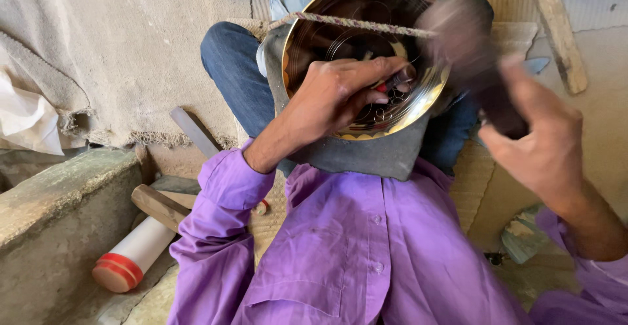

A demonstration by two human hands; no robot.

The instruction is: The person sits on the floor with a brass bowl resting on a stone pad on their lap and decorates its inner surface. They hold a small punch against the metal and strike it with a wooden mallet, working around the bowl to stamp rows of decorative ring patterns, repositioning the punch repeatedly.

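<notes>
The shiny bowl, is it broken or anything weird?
The shiny bowl looks whole, with no break showing. A braided cord stretches across it. The right hand holds a dark mallet that is blurred; the left hand holds a small tool.

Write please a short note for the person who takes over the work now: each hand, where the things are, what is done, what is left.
Left hand: pinches a small tool with its tip against the inside of the metal plate.
Right hand: grips a dark mallet, blurred by motion, beside the plate.
Plate: tilted on a grey cloth over the lap, a braided cord across it.
Done: scalloped marks show along the lower rim.
Left: the rest of the plate looks plain, though reflections make it hard to tell.
</notes>
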